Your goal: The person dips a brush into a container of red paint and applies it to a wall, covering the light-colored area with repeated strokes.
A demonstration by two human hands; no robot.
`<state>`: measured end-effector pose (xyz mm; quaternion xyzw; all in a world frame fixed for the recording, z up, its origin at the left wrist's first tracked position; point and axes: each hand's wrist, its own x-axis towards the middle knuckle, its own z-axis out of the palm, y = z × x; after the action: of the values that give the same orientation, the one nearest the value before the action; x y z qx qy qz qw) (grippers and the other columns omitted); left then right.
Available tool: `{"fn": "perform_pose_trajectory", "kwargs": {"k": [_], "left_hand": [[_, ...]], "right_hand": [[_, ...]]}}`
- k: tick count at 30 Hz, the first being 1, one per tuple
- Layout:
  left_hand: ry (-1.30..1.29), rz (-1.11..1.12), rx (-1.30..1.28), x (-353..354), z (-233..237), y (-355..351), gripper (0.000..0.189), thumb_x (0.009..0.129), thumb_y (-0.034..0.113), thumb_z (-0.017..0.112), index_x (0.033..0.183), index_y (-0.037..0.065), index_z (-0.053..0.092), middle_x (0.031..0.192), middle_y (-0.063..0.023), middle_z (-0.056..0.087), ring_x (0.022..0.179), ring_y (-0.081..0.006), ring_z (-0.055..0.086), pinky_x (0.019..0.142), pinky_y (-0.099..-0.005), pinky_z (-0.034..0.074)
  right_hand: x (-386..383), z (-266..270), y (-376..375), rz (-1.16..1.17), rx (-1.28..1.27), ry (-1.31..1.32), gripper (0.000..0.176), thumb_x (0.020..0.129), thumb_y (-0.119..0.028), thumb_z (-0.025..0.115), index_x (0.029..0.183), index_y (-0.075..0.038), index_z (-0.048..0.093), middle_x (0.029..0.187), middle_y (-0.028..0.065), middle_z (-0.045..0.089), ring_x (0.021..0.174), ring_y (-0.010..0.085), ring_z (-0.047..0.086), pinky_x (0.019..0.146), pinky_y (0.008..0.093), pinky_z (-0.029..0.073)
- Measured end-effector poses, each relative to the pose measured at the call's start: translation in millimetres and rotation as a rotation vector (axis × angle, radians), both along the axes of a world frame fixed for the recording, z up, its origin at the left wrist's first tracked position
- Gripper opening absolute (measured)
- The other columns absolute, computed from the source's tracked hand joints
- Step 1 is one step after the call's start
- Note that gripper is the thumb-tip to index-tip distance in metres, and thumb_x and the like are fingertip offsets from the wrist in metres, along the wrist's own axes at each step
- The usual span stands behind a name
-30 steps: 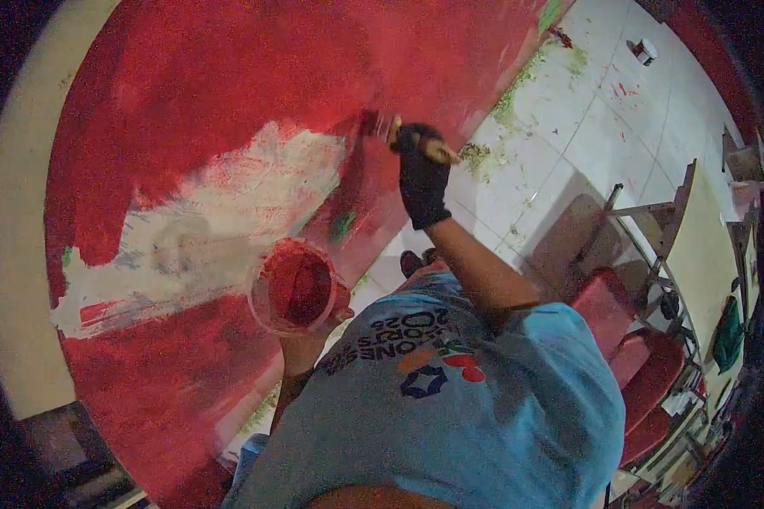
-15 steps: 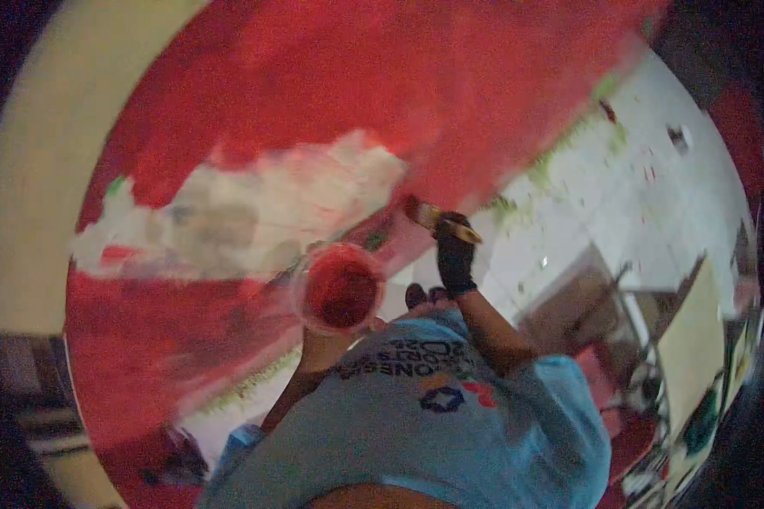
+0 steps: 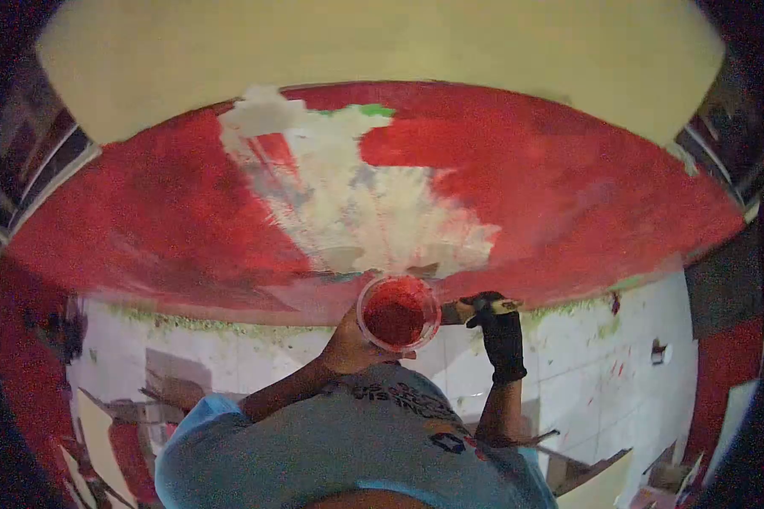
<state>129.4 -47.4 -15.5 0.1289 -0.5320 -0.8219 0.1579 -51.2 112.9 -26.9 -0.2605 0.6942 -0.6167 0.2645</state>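
Note:
A clear round tub of red paint (image 3: 396,315) is held up in front of the body by my bare left hand (image 3: 351,342), its fingers wrapped round the side. Just right of the tub, my right hand (image 3: 498,332) in a black glove is closed on the wooden handle of a paintbrush (image 3: 508,305). The brush lies nearly level, its head pointing left at the tub; the bristles are partly hidden by the tub's edge. Ahead stands a wall with red paint (image 3: 552,187) around an uneven pale patch (image 3: 339,187).
Above the red is a cream wall section (image 3: 382,42). Green specks line the wall's foot along the white tiled floor (image 3: 569,373). Brown and cream boards (image 3: 598,488) lie at the lower right, and more clutter stands at the lower left.
The view has turned, so the wall now lies level across the frame. My right hand has brought the brush from the wall's lower part to beside the tub.

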Motion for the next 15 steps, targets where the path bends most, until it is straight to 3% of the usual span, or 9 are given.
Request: {"fn": "perform_pose_trajectory", "kwargs": {"k": [1,2,4,7,9,10,13,14,15], "left_hand": [[0.029,-0.010,0.194,3,8,1,0.086,0.053,0.008,0.081,0.123,0.005,0.032,0.120,-0.0087,0.046,0.110,-0.0184,0.046,0.093,-0.0340,0.039],[0.043,0.014,0.198,5,11,1,0.086,0.053,0.008,0.081,0.123,0.005,0.032,0.120,-0.0087,0.046,0.110,-0.0184,0.046,0.093,-0.0340,0.039],[0.019,0.068,-0.098,9,18,1,0.086,0.053,0.005,0.080,0.124,0.006,0.032,0.121,-0.0087,0.045,0.110,-0.0181,0.046,0.093,-0.0339,0.040],[0.043,0.158,-0.204,13,23,1,0.087,0.052,0.005,0.081,0.124,0.006,0.032,0.119,-0.0081,0.046,0.109,-0.0179,0.047,0.092,-0.0332,0.040],[0.055,0.158,-0.122,17,15,-1,0.086,0.051,0.005,0.081,0.123,0.006,0.034,0.118,-0.0078,0.047,0.109,-0.0175,0.047,0.092,-0.0329,0.039],[0.061,0.138,-0.044,18,12,-2,0.084,0.051,0.005,0.081,0.122,0.006,0.036,0.117,-0.0076,0.049,0.108,-0.0171,0.047,0.093,-0.0326,0.039],[0.101,0.233,0.059,17,6,-1,0.080,0.051,0.008,0.082,0.119,0.005,0.041,0.114,-0.0075,0.051,0.108,-0.0167,0.047,0.093,-0.0323,0.038],[0.103,0.245,0.066,19,6,-1,0.080,0.051,0.008,0.082,0.119,0.005,0.041,0.114,-0.0075,0.051,0.108,-0.0167,0.047,0.093,-0.0323,0.038],[0.082,0.234,0.018,20,6,-2,0.080,0.050,0.009,0.082,0.119,0.005,0.041,0.115,-0.0077,0.051,0.108,-0.0167,0.047,0.093,-0.0325,0.037]], "right_hand": [[0,1,-3,0.037,0.064,0.016,0.022,0.087,-0.020,0.048,0.095,-0.001,0.056,0.087,0.0070,0.058,0.070,0.0147,0.057,0.059,0.0260,0.046],[1,4,-5,0.027,0.058,0.184,0.019,0.084,-0.011,0.045,0.092,0.002,0.057,0.082,0.0085,0.058,0.070,0.0170,0.057,0.064,0.0270,0.045],[4,28,-10,0.078,0.079,0.266,0.019,0.084,-0.011,0.045,0.092,0.002,0.057,0.082,0.0089,0.058,0.070,0.0169,0.057,0.065,0.0276,0.045],[13,66,-11,0.120,0.125,0.289,0.021,0.085,-0.013,0.044,0.093,0.000,0.058,0.087,0.0102,0.058,0.069,0.0176,0.057,0.065,0.0291,0.045],[17,82,-12,0.136,0.086,0.394,0.022,0.085,-0.014,0.043,0.095,-0.002,0.058,0.091,0.0110,0.058,0.075,0.0182,0.057,0.068,0.0300,0.045],[7,78,-5,0.169,0.165,0.650,0.023,0.086,-0.015,0.042,0.097,-0.004,0.059,0.091,0.0109,0.058,0.082,0.0195,0.056,0.073,0.0300,0.043],[15,115,-7,0.132,0.224,0.678,0.021,0.082,-0.014,0.047,0.097,-0.006,0.059,0.093,0.0108,0.058,0.087,0.0224,0.054,0.077,0.0316,0.042],[17,119,-6,0.083,0.116,0.358,0.021,0.076,-0.011,0.053,0.096,-0.007,0.059,0.094,0.0085,0.059,0.085,0.0226,0.055,0.077,0.0321,0.042],[20,130,-8,0.092,0.121,0.360,0.021,0.076,-0.011,0.053,0.096,-0.007,0.059,0.094,0.0085,0.059,0.085,0.0226,0.055,0.077,0.0321,0.042]]}}
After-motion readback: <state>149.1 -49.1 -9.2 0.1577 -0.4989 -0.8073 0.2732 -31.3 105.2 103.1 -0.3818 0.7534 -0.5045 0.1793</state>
